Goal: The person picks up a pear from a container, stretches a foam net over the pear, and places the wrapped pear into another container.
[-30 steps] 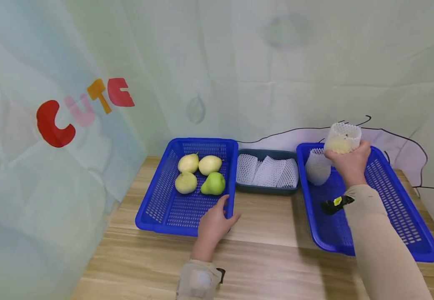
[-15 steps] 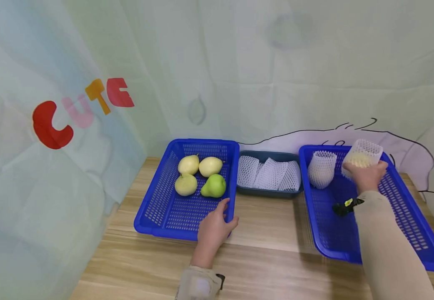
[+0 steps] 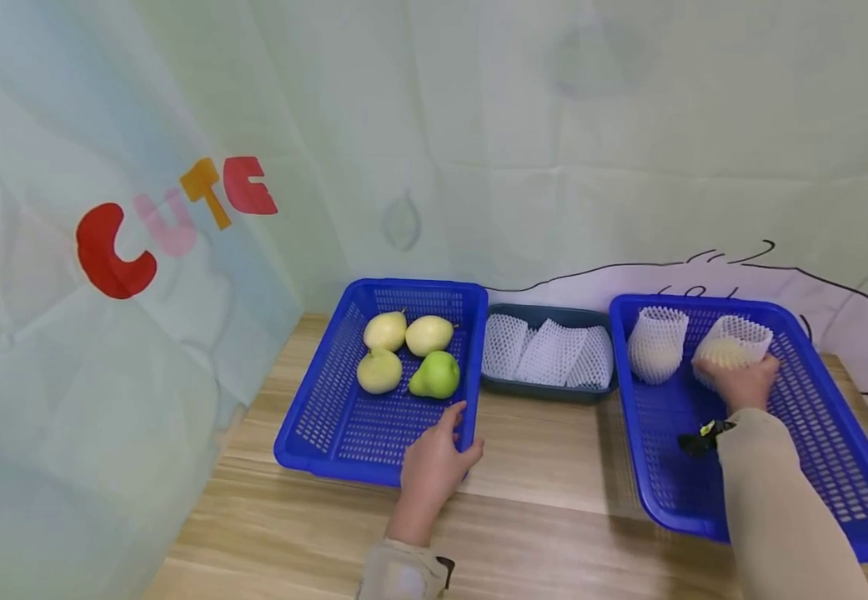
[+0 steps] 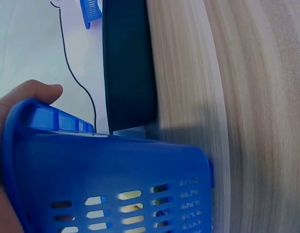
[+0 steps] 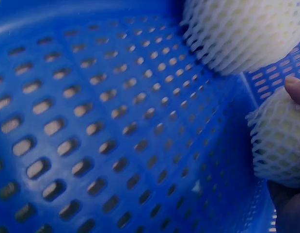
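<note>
In the head view, my right hand grips a pale pear in a white foam net, low inside the right blue basket. Just left of it a second netted pear stands in the same basket. Both foam nets show in the right wrist view, the held one at the right edge. My left hand lies at the right rim of the left blue basket, its thumb and index finger spread. That basket holds pale yellow pears and one green pear.
Between the baskets sits a dark teal tray with several white foam nets. Everything stands on a wood-grain table. Behind hangs a pale printed cloth with coloured letters.
My right hand has lowered the netted pear into the right basket, moving right and down, beside the other one. My left hand has stayed at the left basket's rim.
</note>
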Demonstrator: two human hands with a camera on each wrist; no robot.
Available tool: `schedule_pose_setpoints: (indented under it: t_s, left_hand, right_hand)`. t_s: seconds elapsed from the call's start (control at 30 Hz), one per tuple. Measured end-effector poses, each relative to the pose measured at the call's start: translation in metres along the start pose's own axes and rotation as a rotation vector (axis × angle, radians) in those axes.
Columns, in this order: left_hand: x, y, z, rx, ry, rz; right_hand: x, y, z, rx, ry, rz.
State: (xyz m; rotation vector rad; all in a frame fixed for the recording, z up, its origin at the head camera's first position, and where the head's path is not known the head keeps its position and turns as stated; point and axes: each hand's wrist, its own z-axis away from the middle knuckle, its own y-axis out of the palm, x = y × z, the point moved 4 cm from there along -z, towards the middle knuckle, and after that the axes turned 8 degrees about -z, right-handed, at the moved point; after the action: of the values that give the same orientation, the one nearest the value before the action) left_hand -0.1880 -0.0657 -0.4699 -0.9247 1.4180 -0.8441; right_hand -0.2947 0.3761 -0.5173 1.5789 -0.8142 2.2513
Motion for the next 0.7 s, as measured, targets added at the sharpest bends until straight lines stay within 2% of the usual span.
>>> schedule_pose_setpoints:
  t_s: [0.4, 0.47, 0.57, 0.63, 0.7]
  left_hand:
    - [0.000, 0.001, 0.001, -0.024, 0.021, -0.011]
    - [0.000, 0.000, 0.001, -0.026, 0.020, -0.009]
    - [0.000, 0.000, 0.001, -0.030, 0.018, -0.012]
    - [0.000, -0.001, 0.000, -0.037, 0.022, -0.012]
    - [0.000, -0.001, 0.000, -0.041, 0.025, -0.010]
  right_hand:
    - [-0.003, 0.000, 0.004, 0.031, -0.116, 0.081]
    - [0.002, 0.000, 0.006, 0.069, -0.111, 0.103]
    - [0.010, -0.003, 0.007, 0.152, -0.054, 0.137]
    - [0.014, -0.006, 0.008, 0.200, -0.001, 0.112]
    - [0.015, -0.008, 0.009, 0.225, 0.012, 0.060]
